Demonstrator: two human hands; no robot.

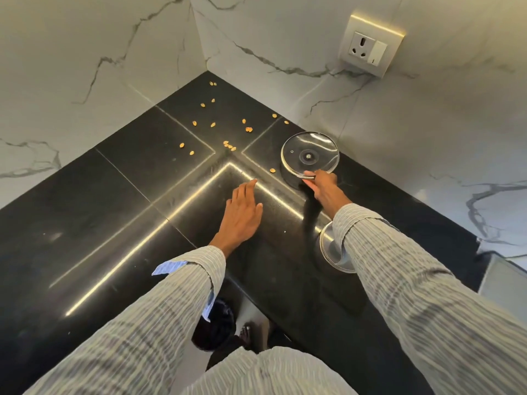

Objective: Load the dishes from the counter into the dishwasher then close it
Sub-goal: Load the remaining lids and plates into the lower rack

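Observation:
A round glass lid (309, 155) with a metal rim lies upside down on the black stone counter (119, 195), near the right wall. My right hand (325, 188) pinches its near rim between thumb and fingers. A second glass lid (332, 249) lies closer to me, half hidden under my right sleeve. My left hand (242, 215) hovers flat over the counter's middle, fingers straight, holding nothing. The dishwasher is out of view.
Several small yellow seeds (228, 145) lie scattered toward the back corner. Marble walls close the counter on the left, back and right. A wall socket (370, 49) sits above the lids. The counter's front edge runs by my body.

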